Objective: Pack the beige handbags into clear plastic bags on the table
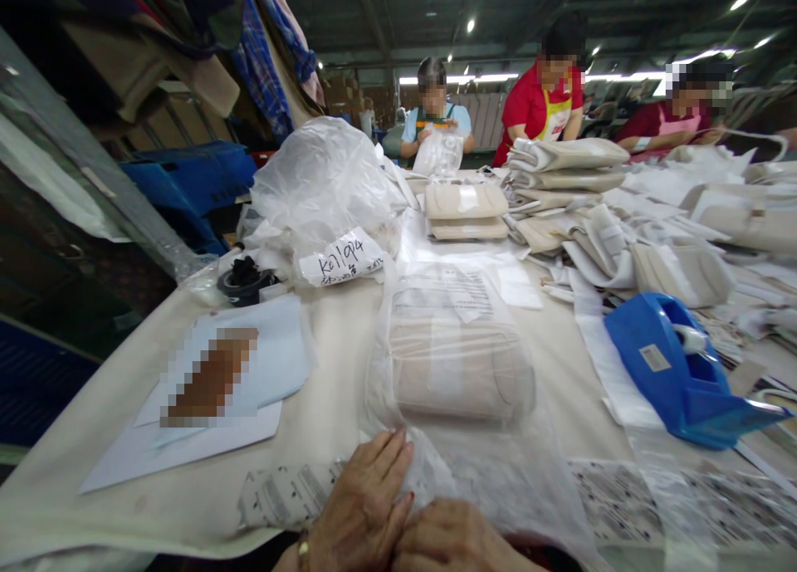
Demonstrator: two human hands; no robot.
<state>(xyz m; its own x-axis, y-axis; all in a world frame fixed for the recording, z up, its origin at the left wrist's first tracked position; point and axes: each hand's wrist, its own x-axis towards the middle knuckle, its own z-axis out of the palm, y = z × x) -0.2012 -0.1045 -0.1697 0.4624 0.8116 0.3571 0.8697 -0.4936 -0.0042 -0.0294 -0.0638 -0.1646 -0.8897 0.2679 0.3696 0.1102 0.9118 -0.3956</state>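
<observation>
Bagged bundle (461,369), left hand (367,501) flat, right hand (445,539) curled, blue dispenser (676,364) nearby, folded stack (466,211) behind

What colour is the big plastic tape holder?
The tape holder is blue, seen best in the head view.

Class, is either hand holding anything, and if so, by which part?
The left hand lies, fingers extended, on the near end of the clear bag. The right hand is curled there; whether it pinches the bag cannot be told.
</observation>
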